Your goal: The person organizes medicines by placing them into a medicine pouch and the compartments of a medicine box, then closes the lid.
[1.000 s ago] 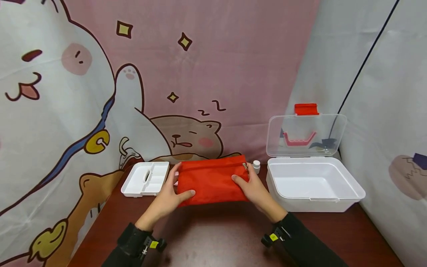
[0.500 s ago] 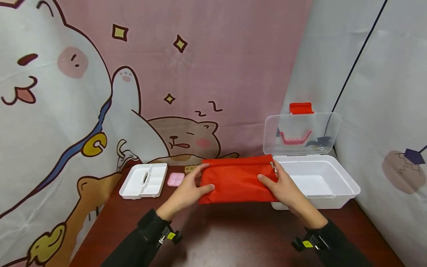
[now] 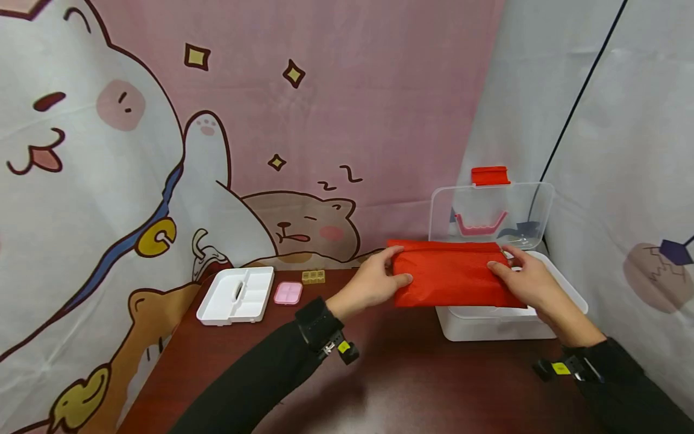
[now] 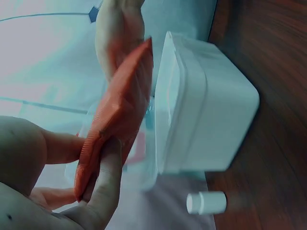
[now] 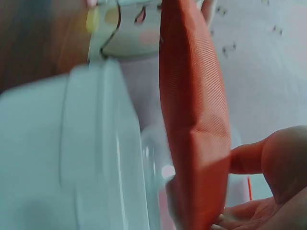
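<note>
A red zippered pouch (image 3: pixel 452 274) is held up by both hands, one at each end. My left hand (image 3: pixel 378 278) pinches its left end, thumb on the near face and fingers behind. The right end is gripped the same way by my right hand (image 3: pixel 528 278), close to the zipper pull. In the head view the pouch overlaps the white storage box (image 3: pixel 499 325), whose clear lid (image 3: pixel 444 211) stands raised at the back. The left wrist view shows the pouch (image 4: pixel 115 110) edge-on beside the box's open top (image 4: pixel 168 96).
On the table's left lie a white divided tray (image 3: pixel 236 295), a small pink pill case (image 3: pixel 288 293) and a small yellowish case (image 3: pixel 313 276). A white bottle (image 4: pixel 206 202) stands beside the box in the left wrist view. A patterned cloth (image 3: pixel 379 120) hangs behind.
Both hands have carried the pouch rightward, from the middle of the table to over the box. The pink and yellowish cases have come into sight.
</note>
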`<state>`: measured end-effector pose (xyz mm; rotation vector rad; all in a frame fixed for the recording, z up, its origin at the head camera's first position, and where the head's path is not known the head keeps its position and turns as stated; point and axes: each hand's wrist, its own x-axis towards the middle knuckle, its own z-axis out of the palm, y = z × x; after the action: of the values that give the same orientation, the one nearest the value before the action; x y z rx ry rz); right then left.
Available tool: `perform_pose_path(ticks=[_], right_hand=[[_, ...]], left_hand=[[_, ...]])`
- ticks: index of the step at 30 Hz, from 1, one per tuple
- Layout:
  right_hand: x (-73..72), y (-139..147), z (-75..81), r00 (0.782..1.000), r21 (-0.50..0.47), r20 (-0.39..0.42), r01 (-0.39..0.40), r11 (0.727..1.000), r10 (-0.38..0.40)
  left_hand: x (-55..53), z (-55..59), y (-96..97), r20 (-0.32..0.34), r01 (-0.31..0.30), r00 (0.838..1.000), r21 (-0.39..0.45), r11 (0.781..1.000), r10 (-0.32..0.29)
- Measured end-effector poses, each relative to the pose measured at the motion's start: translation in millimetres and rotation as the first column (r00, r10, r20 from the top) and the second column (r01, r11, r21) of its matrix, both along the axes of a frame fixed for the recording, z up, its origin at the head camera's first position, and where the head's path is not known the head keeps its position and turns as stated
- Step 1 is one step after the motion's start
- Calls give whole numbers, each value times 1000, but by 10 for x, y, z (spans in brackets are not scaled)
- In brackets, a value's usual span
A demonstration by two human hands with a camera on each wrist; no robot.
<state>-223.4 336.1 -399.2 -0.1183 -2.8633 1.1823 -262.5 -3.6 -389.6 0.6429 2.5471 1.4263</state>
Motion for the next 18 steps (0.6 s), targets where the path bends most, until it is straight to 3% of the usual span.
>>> perform_pose_path(ticks=[5, 8, 12, 15, 18], right_hand=[[-74, 445, 75, 999, 40, 49, -1, 999, -1], [-129, 656, 128, 996, 56, 84, -21, 998, 17], [-221, 825, 169, 991, 104, 130, -50, 993, 36], [-295, 883, 158, 985, 165, 165, -75, 983, 48], [-358, 911, 113, 978, 218, 200, -101, 971, 57]], left_hand=[[-8, 82, 449, 39, 27, 999, 53, 998, -29], [-26, 90, 640, 134, 31, 990, 158, 987, -52], [-67, 62, 803, 278, -2, 958, 258, 966, -72], [-92, 25, 879, 351, -25, 934, 249, 968, -66], [-98, -6, 935, 382, -28, 923, 184, 983, -45]])
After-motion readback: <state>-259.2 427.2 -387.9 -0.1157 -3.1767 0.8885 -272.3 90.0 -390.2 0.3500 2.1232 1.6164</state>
